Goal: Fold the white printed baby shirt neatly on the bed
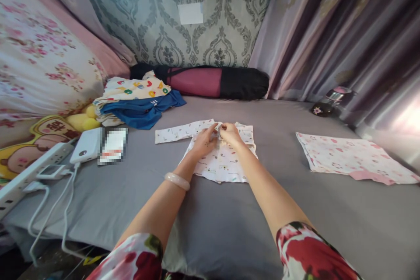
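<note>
A small white baby shirt (pixel 213 168) with a tiny coloured print lies spread on the grey sheet. Its left-hand sleeve stretches out flat, while the other one looks folded in. My left hand (pixel 206 141), with a pale bangle on the wrist, rests on the upper front, its fingertips closed on the cloth near the collar. Right beside it, my right hand (pixel 230 134) pinches the fabric at the neckline. The fingertips of both hands nearly meet there. What exactly lies between them is too small to make out.
To the right lies folded pink-patterned cloth (pixel 344 157), with a dark jar (pixel 323 107) behind. At left are piled clothes (pixel 131 111), a white power bank (pixel 85 146), a pixelated item (pixel 113 145) and a power strip (pixel 36 177) with cables. A black-and-maroon roll (pixel 197 82) lies along the wall.
</note>
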`<state>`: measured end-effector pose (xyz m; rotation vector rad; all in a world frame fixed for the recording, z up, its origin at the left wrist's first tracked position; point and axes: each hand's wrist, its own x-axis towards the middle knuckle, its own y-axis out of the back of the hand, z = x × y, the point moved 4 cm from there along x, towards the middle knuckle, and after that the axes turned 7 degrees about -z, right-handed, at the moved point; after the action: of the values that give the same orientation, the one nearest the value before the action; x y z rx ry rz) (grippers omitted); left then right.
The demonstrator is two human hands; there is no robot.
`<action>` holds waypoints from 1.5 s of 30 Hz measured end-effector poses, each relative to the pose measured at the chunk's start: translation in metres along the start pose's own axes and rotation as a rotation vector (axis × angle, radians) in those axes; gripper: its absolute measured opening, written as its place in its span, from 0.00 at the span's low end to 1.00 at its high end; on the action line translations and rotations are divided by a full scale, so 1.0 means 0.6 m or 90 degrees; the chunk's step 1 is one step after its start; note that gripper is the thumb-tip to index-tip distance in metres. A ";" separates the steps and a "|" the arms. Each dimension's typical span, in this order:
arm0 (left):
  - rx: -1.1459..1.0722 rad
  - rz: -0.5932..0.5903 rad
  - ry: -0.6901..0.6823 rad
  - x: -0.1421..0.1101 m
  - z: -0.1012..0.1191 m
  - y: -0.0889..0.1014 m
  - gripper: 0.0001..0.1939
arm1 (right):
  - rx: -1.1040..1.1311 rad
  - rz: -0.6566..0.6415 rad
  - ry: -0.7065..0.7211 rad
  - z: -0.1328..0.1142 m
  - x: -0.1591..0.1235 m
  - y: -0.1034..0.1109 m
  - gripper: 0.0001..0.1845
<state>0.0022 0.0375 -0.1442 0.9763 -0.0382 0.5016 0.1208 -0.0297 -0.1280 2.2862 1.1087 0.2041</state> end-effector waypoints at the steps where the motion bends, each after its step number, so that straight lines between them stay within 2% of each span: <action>1: 0.001 -0.002 0.002 0.000 0.000 0.000 0.36 | -0.019 -0.009 0.012 -0.003 -0.002 -0.003 0.07; 7: -0.004 -0.009 0.006 -0.001 0.003 0.002 0.38 | -0.147 -0.043 0.065 -0.022 -0.031 -0.003 0.14; 11: -0.021 0.013 0.002 -0.003 0.008 0.008 0.31 | -0.198 -0.072 0.124 -0.024 -0.054 0.002 0.17; 15: -0.043 0.038 0.039 -0.004 0.008 0.013 0.23 | -0.238 -0.112 0.197 -0.025 -0.074 0.002 0.19; 18: -0.034 0.046 0.046 -0.005 0.011 0.015 0.18 | -0.267 -0.100 0.223 -0.022 -0.085 0.006 0.21; 23: 0.042 0.015 0.016 -0.004 0.018 0.013 0.15 | -0.368 -0.074 0.187 0.000 -0.094 0.010 0.24; 27: 0.069 0.009 0.023 -0.002 0.015 0.009 0.13 | -0.415 -0.119 0.123 0.025 -0.099 0.004 0.32; 31: 0.074 0.009 0.028 -0.003 0.016 0.010 0.13 | -0.435 -0.142 0.098 0.039 -0.099 0.008 0.36; 45: 0.073 0.004 0.033 -0.004 0.016 0.011 0.14 | -0.525 -0.067 0.010 0.070 -0.081 0.066 0.36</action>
<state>-0.0009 0.0319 -0.1339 1.0750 0.0350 0.5395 0.1319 -0.1041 -0.1343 1.4900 0.9132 0.5266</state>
